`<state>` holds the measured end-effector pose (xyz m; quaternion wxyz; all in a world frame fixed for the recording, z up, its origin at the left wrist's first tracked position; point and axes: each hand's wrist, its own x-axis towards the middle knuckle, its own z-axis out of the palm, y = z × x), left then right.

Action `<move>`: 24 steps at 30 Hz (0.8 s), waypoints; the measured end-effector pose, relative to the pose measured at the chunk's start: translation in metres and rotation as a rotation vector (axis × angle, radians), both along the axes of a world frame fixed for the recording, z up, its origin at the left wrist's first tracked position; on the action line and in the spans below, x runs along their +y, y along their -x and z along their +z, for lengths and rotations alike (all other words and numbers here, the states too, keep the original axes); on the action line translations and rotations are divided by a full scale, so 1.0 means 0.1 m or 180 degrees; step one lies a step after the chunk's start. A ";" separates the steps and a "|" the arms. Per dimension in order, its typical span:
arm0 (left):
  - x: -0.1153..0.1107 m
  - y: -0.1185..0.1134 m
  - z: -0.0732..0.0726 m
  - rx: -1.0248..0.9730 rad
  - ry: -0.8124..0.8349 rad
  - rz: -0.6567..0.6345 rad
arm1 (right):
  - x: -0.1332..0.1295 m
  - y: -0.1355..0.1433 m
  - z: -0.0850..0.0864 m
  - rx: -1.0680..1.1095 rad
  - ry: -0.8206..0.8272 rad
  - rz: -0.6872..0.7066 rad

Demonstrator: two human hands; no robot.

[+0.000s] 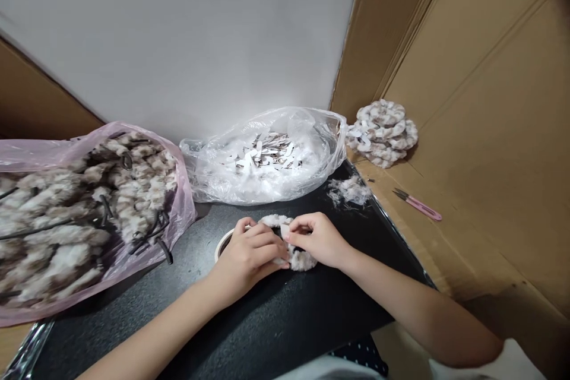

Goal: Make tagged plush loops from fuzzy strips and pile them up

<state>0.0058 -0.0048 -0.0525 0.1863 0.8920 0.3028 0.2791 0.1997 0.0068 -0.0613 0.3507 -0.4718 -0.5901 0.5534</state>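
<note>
A fluffy cream-and-brown ring (303, 260) lies on the black tabletop under both my hands. My left hand (249, 252) is bent over its left side, fingers closed on the fluff. Between the thumb and forefinger of my right hand (321, 238) is a small white label (285, 230), held against the ring. The fingers cover much of the ring, so its middle is mostly hidden. Partly beneath my left hand sits what looks like a tape roll (219, 247), showing only its pale rim.
At left, a pink plastic bag (189, 205) holds several fluffy strips with dark cords. Behind my hands is a clear bag (214, 184) of white paper pieces. Fluff scraps (350, 191) lie on the table's right. Beyond are stacked fluffy rings (385, 133) and pink thread snips (418, 205) on cardboard.
</note>
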 end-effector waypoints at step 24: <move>-0.05 -0.06 0.18 0.1158 -0.0645 0.0618 | -0.13 0.01 0.04 -0.0890 -0.3317 -0.0149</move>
